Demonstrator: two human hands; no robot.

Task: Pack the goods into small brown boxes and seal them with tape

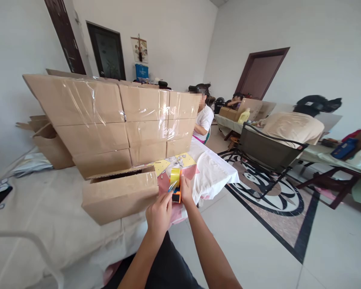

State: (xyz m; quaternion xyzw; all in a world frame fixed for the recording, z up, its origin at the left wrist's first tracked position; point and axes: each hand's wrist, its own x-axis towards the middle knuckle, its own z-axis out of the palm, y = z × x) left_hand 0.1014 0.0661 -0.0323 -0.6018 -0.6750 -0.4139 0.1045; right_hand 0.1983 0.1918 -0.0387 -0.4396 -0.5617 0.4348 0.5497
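My right hand [186, 190] is closed around a tape dispenser [176, 196] with orange and dark parts and a yellow tape roll [175, 176] on it. From the left, my left hand [159, 212] reaches in with its fingers pinched at the free end of the clear tape [173, 186]. Just left of my hands, a brown cardboard box [120, 196] lies on the cloth-covered table, a narrow dark gap showing along its top. Behind it rises a stack of taped cardboard boxes [120, 114].
The table's white cloth [213, 164] hangs over its right edge. Open cardboard boxes [49, 140] stand at the far left. A person in a white shirt [206, 120] sits behind the stack. On the right are a folding chair [263, 154] with another person, and a further table [228, 123].
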